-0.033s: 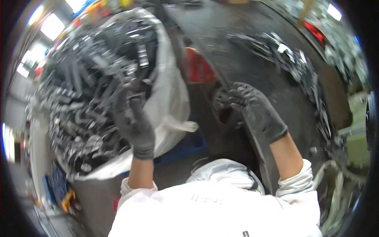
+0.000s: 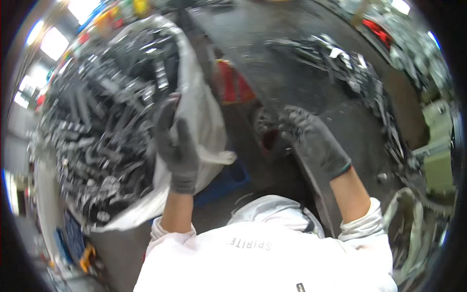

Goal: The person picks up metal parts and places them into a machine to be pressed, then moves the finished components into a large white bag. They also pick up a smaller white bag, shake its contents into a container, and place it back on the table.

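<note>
My left hand [image 2: 179, 148], head view: gloved in dark grey, it hovered over the right side of the white sack [image 2: 211, 129], fingers stretched and thumb apart; I made out nothing gripped there, so it looked released.
The dark pieces [image 2: 104, 141]: they lay inside the white sack, heaped at all angles as loose things settle; its wall seemed to keep them from spilling.
The white sack: it stood at my left with its mouth gaping upward, which put the heap within that hand's reach.
The blue base [image 2: 234, 174]: it showed low beside the white sack, perhaps to bear its weight.
My right hand [image 2: 316, 138]: it was at the near edge of the worktop [image 2: 253, 53], fingers curled; blur and the bent knuckles hid whether they grasped anything, so I could not tell.
The dark strips [image 2: 348, 70]: they lay across the worktop in a long curved band, probably spread that way to be easy to pick from.
The red container [image 2: 226, 82]: it sat below the worktop's edge, in the gap beside the white sack.
</note>
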`<state>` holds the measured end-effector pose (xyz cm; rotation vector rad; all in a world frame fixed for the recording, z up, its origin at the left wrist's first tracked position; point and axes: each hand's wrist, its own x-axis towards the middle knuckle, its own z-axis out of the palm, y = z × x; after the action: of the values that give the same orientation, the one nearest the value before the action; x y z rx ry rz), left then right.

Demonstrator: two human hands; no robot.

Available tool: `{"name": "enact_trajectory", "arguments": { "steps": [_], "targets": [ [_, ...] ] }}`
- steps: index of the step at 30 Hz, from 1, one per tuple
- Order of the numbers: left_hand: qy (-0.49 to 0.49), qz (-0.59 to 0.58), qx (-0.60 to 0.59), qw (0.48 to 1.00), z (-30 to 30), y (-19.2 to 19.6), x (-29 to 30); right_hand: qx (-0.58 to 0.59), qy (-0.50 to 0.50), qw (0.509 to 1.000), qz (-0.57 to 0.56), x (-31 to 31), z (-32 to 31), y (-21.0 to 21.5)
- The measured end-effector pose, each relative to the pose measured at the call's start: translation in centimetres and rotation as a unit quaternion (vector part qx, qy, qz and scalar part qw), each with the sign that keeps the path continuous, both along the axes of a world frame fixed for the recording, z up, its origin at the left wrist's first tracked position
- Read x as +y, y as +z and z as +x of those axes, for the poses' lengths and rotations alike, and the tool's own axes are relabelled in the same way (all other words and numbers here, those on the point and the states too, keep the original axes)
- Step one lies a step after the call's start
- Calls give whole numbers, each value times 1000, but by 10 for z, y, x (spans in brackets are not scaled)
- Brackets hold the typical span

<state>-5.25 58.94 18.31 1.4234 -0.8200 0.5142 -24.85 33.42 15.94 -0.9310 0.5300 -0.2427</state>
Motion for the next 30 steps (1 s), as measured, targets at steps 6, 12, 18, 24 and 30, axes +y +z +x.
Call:
{"name": "enact_trajectory", "arguments": {
  "steps": [6,12,18,24,30],
  "targets": [
    [-139,241,-139,950,18,-72,-276,113,-207,951,-200,-20,-195,-37],
    [-196,286,-237,908,110,-125,-544,241,-527,806,-121,23,-371,-50],
    [-197,347,-497,770,315,-157,-700,242,-698,661,-129,67,-493,-52],
    [-135,422,-307,842,122,-255,-652,316,-748,557,-176,10,-495,20],
    [-277,335,-276,857,-95,-238,-584,701,-506,383,-326,8,-736,-57]
  ]
}}
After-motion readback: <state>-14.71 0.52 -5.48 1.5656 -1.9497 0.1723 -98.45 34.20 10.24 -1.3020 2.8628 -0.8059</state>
